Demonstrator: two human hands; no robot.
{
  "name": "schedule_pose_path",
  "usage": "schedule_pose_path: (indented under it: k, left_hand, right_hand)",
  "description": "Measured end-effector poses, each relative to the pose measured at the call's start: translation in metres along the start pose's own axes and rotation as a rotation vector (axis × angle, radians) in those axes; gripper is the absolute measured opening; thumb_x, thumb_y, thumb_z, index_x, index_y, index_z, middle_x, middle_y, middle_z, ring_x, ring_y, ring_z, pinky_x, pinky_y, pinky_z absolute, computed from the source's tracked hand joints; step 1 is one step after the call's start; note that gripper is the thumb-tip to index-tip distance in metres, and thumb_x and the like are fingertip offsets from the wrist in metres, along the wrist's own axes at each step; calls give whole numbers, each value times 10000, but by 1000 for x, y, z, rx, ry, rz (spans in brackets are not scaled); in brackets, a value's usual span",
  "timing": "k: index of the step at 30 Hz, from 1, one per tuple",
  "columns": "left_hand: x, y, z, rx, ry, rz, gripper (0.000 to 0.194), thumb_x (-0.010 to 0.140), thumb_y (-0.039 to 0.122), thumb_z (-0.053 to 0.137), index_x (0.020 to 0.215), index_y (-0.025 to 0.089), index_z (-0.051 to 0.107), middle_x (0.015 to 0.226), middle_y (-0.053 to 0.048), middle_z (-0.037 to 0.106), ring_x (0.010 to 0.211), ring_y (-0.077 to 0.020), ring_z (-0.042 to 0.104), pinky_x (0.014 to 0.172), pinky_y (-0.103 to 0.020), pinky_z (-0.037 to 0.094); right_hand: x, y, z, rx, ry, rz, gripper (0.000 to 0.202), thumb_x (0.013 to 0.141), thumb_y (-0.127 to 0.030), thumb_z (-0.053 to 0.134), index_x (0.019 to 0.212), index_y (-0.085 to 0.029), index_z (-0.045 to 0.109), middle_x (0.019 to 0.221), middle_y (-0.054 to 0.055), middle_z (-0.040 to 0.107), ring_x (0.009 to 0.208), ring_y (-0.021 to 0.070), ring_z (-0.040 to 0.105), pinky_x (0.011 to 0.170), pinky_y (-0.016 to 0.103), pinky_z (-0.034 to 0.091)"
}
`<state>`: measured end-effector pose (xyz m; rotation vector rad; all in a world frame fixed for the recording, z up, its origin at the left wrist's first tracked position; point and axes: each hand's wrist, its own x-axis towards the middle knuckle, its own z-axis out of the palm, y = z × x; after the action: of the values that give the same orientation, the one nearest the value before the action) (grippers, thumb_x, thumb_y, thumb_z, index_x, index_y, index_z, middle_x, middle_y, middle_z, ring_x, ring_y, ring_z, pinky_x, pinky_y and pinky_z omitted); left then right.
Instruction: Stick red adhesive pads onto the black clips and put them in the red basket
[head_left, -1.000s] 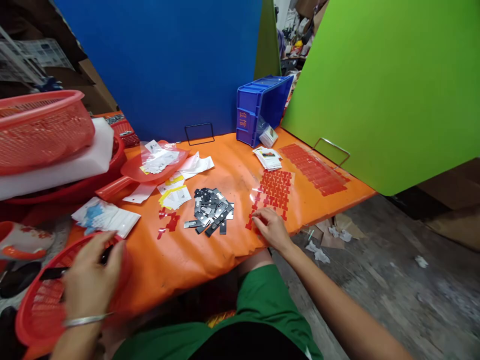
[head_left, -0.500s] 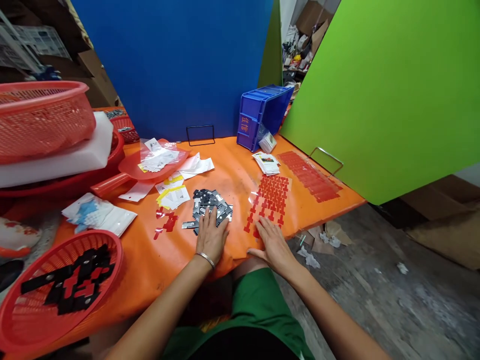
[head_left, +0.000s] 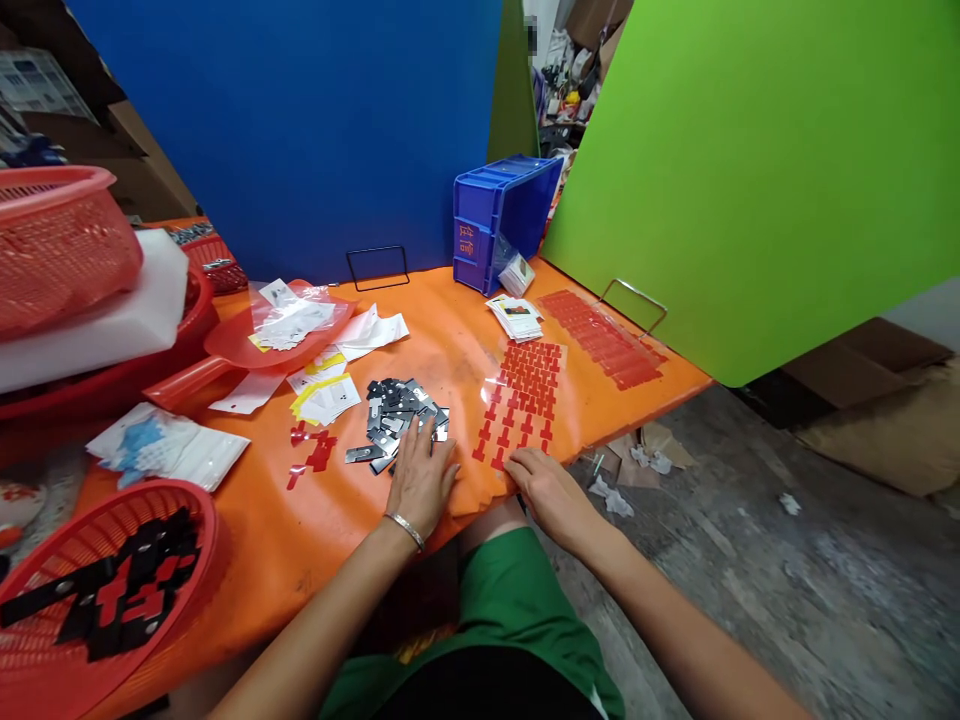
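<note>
My left hand (head_left: 421, 482), with a silvery bracelet at the wrist, lies with fingers spread at the near right edge of a pile of black and metallic strips (head_left: 397, 412). Nothing shows in its grasp. My right hand (head_left: 546, 492) rests at the table's front edge, its fingertips pressed together at the near end of a sheet of red T-shaped stickers (head_left: 529, 380). Whether it pinches a sticker is hidden. Several loose red pieces (head_left: 321, 452) lie left of the pile.
A red basket (head_left: 214, 560) with black and red pieces stands near left. Behind are a red scoop (head_left: 225, 345) with papers, white cards (head_left: 516, 318), a blue crate (head_left: 476, 230), another red sheet (head_left: 607, 345) and a wire stand (head_left: 637, 300). Blue and green panels rise behind.
My right hand's fingers have drawn together and bent at the near edge of the sticker sheet. My left hand stays by the pile. The view has shifted slightly to the right.
</note>
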<state>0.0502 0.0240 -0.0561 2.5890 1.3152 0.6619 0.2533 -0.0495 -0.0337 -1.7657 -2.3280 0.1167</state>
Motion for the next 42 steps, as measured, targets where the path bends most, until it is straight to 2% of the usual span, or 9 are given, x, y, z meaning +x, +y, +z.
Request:
schedule_pose_path:
  k: [6, 11, 18, 20, 23, 26, 32, 36, 42]
  left_hand:
    - [-7, 8, 0, -63, -10, 14, 247, 845, 219, 488, 1058, 200, 611, 1377, -135, 405, 1350, -327, 237, 1037, -565, 308]
    - [-10, -3, -17, -99, 49, -38, 270, 866, 202, 447, 1082, 202, 608, 1360, -116, 434, 1353, -299, 246, 1053, -532, 316]
    - [-20, -21, -28, -130, 103, -122, 270, 885, 236, 427, 1071, 192, 618, 1321, -102, 469, 1340, -288, 275, 1061, -500, 323]
    - [-19, -15, -24, -130, 74, -93, 258, 881, 238, 438, 1052, 184, 623, 1274, -103, 500, 1330, -288, 284, 1067, -493, 311]
    - [-6, 0, -13, -143, 6, -7, 252, 889, 241, 419, 1007, 167, 629, 1135, -110, 564, 1269, -273, 357, 1056, -465, 318]
    - [18, 18, 3, -159, -90, 66, 263, 899, 236, 387, 935, 164, 638, 1020, -105, 582, 1112, -238, 467, 984, -397, 379]
    - [54, 30, 28, -126, -226, 43, 233, 876, 200, 415, 962, 185, 632, 990, -81, 554, 945, -213, 480, 812, -320, 423]
    - [58, 29, 28, -99, -249, 58, 189, 825, 209, 514, 975, 192, 628, 1034, -71, 521, 959, -215, 462, 806, -314, 412]
    - [53, 26, 29, -69, -244, 85, 237, 842, 237, 507, 1062, 221, 594, 1099, -83, 487, 995, -229, 426, 825, -336, 414]
  right_hand:
    - [-2, 9, -3, -86, 1, 103, 207, 844, -71, 463, 742, -173, 611, 786, 87, 605, 756, 212, 544, 677, 306, 439]
    - [-4, 1, -12, 108, 152, 74, 244, 901, -124, 390, 885, -184, 626, 851, 80, 629, 811, 193, 566, 715, 279, 436]
    - [-11, -29, -26, 393, -133, -215, 113, 864, -244, 530, 863, -214, 639, 811, 38, 646, 779, 178, 581, 730, 281, 433]
    - [-3, -20, -22, 504, -58, -95, 101, 854, -247, 534, 851, -211, 629, 801, 29, 641, 760, 170, 583, 715, 274, 439]
    - [19, 5, -5, 478, 184, 255, 110, 816, -167, 497, 777, -188, 597, 773, 36, 620, 730, 175, 573, 678, 280, 439]
    - [43, 27, 14, 330, 210, 472, 84, 773, -137, 509, 762, -169, 586, 779, 48, 613, 747, 178, 566, 696, 278, 428]
    - [65, 40, 27, 249, 113, 546, 45, 741, -164, 569, 769, -158, 605, 785, 66, 614, 726, 183, 563, 633, 259, 387]
    - [69, 41, 22, 239, 33, 551, 39, 723, -139, 578, 722, -156, 614, 712, 49, 611, 653, 164, 559, 570, 235, 355]
    - [61, 23, 21, 48, 75, 509, 170, 830, -217, 522, 900, -133, 651, 962, 145, 591, 823, 231, 565, 677, 291, 383]
